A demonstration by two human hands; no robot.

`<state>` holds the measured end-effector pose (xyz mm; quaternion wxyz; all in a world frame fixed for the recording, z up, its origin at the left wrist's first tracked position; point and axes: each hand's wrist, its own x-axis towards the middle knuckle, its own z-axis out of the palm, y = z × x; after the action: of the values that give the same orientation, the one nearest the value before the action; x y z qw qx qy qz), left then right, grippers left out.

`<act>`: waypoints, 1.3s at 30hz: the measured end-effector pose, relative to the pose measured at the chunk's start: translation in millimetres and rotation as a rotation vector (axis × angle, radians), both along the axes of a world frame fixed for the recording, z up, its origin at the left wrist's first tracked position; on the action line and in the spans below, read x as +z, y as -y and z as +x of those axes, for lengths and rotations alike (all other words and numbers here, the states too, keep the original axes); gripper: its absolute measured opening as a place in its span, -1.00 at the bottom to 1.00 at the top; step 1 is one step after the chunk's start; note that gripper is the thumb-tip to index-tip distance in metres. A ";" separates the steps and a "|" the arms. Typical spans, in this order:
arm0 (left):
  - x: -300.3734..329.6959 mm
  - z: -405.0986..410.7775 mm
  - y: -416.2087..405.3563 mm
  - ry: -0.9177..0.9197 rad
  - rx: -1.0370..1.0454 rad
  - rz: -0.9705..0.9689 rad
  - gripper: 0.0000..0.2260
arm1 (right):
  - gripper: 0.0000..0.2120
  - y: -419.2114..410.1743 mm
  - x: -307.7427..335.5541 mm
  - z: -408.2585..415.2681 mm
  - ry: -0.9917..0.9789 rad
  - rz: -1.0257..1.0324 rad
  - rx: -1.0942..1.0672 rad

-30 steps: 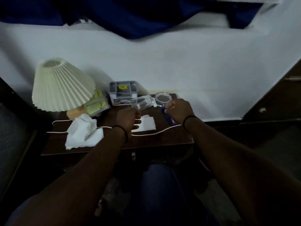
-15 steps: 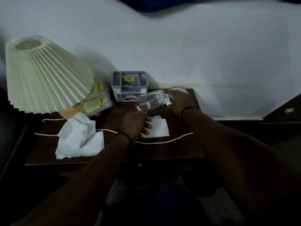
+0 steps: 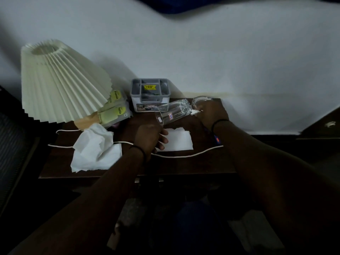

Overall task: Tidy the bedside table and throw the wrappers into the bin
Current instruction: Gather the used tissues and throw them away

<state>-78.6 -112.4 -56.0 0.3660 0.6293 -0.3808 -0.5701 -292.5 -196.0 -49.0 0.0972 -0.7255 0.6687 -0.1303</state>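
Note:
On the dark wooden bedside table a clear drinking glass lies on its side, mouth toward me. My right hand is at the glass's base and pinches a small white scrap. A round glass dish shows partly behind that hand. My left hand rests with loosely curled fingers on the left edge of a flat white tissue. A crumpled white tissue lies at the front left.
A lamp with a pleated cream shade fills the left side, with yellow-green packets against its base. A grey organiser box stands at the back. A white cord runs across the table. A blue pen lies under my right wrist.
My right hand moved from the blue pen up to the glass's base and now pinches a white scrap. The view came closer. My left hand stayed on the flat tissue.

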 end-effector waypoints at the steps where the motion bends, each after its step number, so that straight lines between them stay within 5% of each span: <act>1: 1.9 0.9 -3.0 -0.005 0.007 0.003 -0.62 | -0.74 -4.5 5.6 -1.2 0.001 -0.018 0.000; 8: 16.7 22.3 -30.4 -0.024 0.074 0.019 -0.69 | -0.85 -37.4 43.6 9.6 0.337 -0.137 -0.198; 17: 44.2 71.8 -80.1 -0.081 0.245 -0.066 -0.83 | -0.84 -122.4 48.9 133.7 0.514 0.131 0.155; 29: 8.1 116.3 -113.2 -0.042 0.313 0.017 -0.87 | -0.79 -174.0 4.1 198.6 0.710 0.240 0.161; 33: 8.1 123.2 -103.3 0.131 0.297 -0.047 -0.85 | -0.80 -164.6 -1.3 197.8 0.843 0.255 0.040; 37: 6.3 150.1 -92.4 0.719 0.394 -0.162 -0.80 | -0.89 -152.4 -8.0 194.6 1.079 0.312 -0.142; 39: 3.3 156.9 -89.2 0.812 0.368 -0.196 -0.68 | -0.93 -147.1 -8.8 194.1 1.170 0.335 -0.183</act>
<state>78.3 -23.2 -52.8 0.3404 0.8214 -0.4273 -0.1639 -98.4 -48.9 -57.8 0.5494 -0.4482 0.5754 -0.4078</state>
